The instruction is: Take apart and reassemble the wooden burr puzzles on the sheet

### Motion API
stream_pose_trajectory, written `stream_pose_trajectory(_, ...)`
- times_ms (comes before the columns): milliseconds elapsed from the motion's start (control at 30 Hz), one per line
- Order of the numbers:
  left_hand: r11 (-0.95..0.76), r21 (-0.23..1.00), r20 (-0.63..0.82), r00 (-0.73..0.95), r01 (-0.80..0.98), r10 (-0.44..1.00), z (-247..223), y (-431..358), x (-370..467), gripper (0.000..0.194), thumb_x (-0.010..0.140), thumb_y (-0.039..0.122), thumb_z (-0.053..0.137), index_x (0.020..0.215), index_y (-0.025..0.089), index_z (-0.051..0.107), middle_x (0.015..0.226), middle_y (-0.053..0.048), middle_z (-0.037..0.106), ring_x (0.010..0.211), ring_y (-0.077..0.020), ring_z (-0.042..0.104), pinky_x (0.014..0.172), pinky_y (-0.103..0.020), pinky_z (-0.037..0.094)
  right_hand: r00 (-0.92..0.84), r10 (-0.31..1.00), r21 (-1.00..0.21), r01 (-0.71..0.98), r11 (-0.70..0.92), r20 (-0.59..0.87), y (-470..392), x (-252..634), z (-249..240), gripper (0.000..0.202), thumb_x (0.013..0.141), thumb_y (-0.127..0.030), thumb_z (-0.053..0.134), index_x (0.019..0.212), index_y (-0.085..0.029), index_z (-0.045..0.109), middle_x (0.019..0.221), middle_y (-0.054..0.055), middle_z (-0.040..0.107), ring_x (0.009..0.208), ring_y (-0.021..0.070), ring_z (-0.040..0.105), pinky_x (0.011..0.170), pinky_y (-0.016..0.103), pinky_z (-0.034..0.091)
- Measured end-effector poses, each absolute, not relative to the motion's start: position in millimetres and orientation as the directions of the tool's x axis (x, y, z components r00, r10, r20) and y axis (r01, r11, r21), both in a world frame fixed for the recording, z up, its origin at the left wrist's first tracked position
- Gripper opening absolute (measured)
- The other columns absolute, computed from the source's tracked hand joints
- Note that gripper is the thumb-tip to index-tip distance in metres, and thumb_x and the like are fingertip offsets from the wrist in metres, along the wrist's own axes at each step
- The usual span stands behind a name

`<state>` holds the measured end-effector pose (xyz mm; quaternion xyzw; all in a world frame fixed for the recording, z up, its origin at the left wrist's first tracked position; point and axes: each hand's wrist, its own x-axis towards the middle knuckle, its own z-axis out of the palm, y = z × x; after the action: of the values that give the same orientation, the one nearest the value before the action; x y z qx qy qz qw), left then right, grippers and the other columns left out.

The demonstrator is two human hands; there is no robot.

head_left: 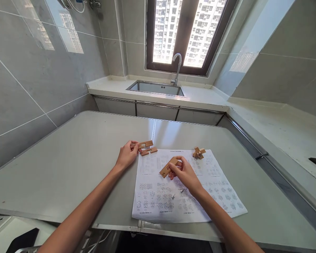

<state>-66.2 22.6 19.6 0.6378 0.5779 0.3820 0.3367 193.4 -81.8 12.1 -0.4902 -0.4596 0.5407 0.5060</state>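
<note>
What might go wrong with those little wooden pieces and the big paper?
The right hand pinches a flat wooden piece above the printed sheet, so it could slip and drop. The left hand holds one notched piece very close to another notched piece, and might bump it. And if an arm drags the loose sheet, the crossed wooden cluster on it could shift or tip.

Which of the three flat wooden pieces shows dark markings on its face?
The one in the right hand, held over the printed sheet; the two notched pieces by the left hand show none.
</note>
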Motion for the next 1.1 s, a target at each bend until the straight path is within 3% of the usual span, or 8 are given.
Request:
stream_pose_trajectory(67, -0.119, 0.824, 0.121, 0.033, 0.554, 0.992, 18.4, 27.8, -62.9, 0.031, 0.094, 0.052, 0.057, 0.102, 0.023, 0.064, 0.082, -0.006, 0.081, 0.084, -0.0272, 0.071, 0.082, -0.038, 0.049, 0.0, 0.996, -0.995, -0.056, -0.084, -0.084, -72.5, 181.9, -0.6, 0.054, 0.081, -0.056, 0.081, 0.111, -0.022, 0.052, 0.069, -0.002, 0.07, 0.054, 0.0186, 0.069, 0.054, 0.034, 0.059)
stream_pose_trajectory(200, -0.135, 0.745, 0.148, 0.036, 0.653, 0.988, 11.2, 34.7, -61.8, 0.025, 0.095, 0.045, 0.054, 0.101, 0.024, 0.065, 0.083, -0.006, 0.08, 0.087, -0.0283, 0.072, 0.081, -0.037, 0.049, -0.021, 0.995, -0.995, -0.004, -0.098, -0.098, -51.9, 166.7, -11.9, 0.037, 0.09, -0.045, 0.073, 0.108, -0.02, 0.053, 0.067, -0.002, 0.072, 0.057, 0.0191, 0.073, 0.059, 0.033, 0.062)
stream_pose_trajectory(400, -0.173, 0.662, 0.165, 0.083, 0.729, 0.983, 3.6, 35.4, -63.9, 0.029, 0.096, 0.045, 0.051, 0.1, 0.021, 0.068, 0.09, -0.007, 0.078, 0.085, -0.0261, 0.072, 0.078, -0.036, 0.051, 0.009, 0.989, -0.987, 0.07, -0.147, -0.147, -24.4, 151.6, -16.4, 0.015, 0.094, -0.027, 0.065, 0.102, -0.018, 0.056, 0.073, 0.002, 0.075, 0.062, 0.0176, 0.076, 0.063, 0.029, 0.063)
stream_pose_trajectory(533, -0.228, 0.621, 0.173, 0.152, 0.75, 0.973, 1.0, 33.9, -65.3, 0.031, 0.097, 0.046, 0.051, 0.101, 0.021, 0.069, 0.092, -0.005, 0.078, 0.084, -0.0246, 0.071, 0.077, -0.035, 0.052, 0.045, 0.988, -0.97, 0.187, -0.154, -0.148, -15.2, 147.0, -17.7, 0.016, 0.092, -0.021, 0.065, 0.107, -0.018, 0.059, 0.071, 0.0, 0.075, 0.06, 0.0159, 0.074, 0.066, 0.027, 0.061)
stream_pose_trajectory(633, -0.274, 0.593, 0.187, 0.202, 0.757, 0.961, -1.3, 33.7, -66.3, 0.03, 0.098, 0.044, 0.05, 0.101, 0.021, 0.069, 0.094, -0.006, 0.078, 0.086, -0.0249, 0.071, 0.077, -0.035, 0.052, 0.068, 0.991, -0.944, 0.302, -0.134, -0.119, -12.8, 146.6, -16.5, 0.026, 0.089, -0.022, 0.067, 0.114, -0.017, 0.061, 0.077, 0.002, 0.074, 0.064, 0.0182, 0.073, 0.066, 0.029, 0.059)
stream_pose_trajectory(833, -0.358, 0.529, 0.236, 0.272, 0.769, 0.933, -4.9, 33.6, -66.4, 0.028, 0.1, 0.041, 0.049, 0.099, 0.02, 0.068, 0.096, -0.008, 0.074, 0.09, -0.0261, 0.069, 0.078, -0.036, 0.051, 0.1, 0.995, -0.858, 0.51, -0.061, -0.011, -10.4, 144.0, -12.3, 0.037, 0.083, -0.033, 0.073, 0.116, -0.019, 0.064, 0.121, 0.013, 0.065, 0.114, 0.0282, 0.066, 0.096, 0.037, 0.054)
stream_pose_trajectory(1100, -0.414, 0.459, 0.271, 0.319, 0.786, 0.908, -7.5, 31.7, -66.6, 0.029, 0.102, 0.037, 0.045, 0.101, 0.019, 0.068, 0.104, -0.011, 0.068, 0.091, -0.026, 0.067, 0.08, -0.039, 0.053, 0.068, 0.998, -0.8, 0.599, -0.04, 0.001, -4.3, 134.9, -11.3, 0.034, 0.088, -0.033, 0.071, 0.117, -0.021, 0.06, 0.122, 0.011, 0.057, 0.112, 0.0268, 0.065, 0.096, 0.037, 0.05)
